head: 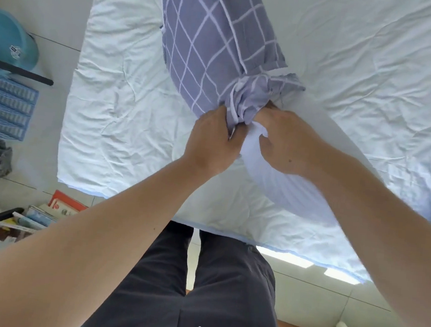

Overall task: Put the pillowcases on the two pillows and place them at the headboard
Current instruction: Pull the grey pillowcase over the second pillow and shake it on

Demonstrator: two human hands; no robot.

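Item: pillow (280, 179), white, half dressed, lying on the bed (124, 119) near its foot edge, where the person stands. Soft and light by the look of it, bulky, likely to fold or bunch if shoved from one end. Item: pillowcase (209, 45), grey-blue check, thin limp cloth, covering the pillow's far part and gathered in a bunch at its mouth. Left hand (212, 139) pinches that bunched hem, fingers curled into the cloth. Right hand (286, 141) grips the bare pillow just beside the hem, fingers bent over it. Best hold, in my judgement: the hem at both sides of the mouth, drawn toward the bare end while the filling is pressed in.
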